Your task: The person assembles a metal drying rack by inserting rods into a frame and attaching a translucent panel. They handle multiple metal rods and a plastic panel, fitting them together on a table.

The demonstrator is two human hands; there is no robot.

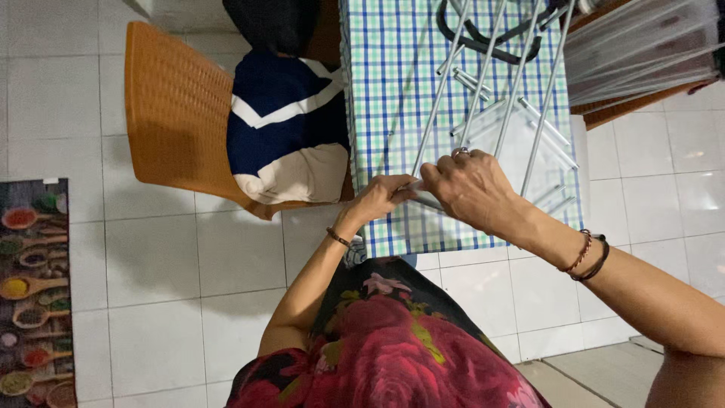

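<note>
My left hand (381, 198) and my right hand (472, 189) meet over the near edge of a table covered by a blue, green and white checked cloth (393, 91). Both grip the near end of a metal tube frame (483, 91) made of several thin silver rods that run away across the table. My left fingers pinch a tube end at the frame's near corner. My right hand closes over the same near bar, with a ring on one finger. Several loose short metal tubes (551, 136) lie on the cloth beside the frame. What sits under my palms is hidden.
An orange woven plastic chair (174, 113) holding a navy, white and beige cushion (287, 128) stands left of the table. A black curved handle piece (483, 41) lies at the table's far end. A patterned mat (34, 295) covers the white tile floor at left.
</note>
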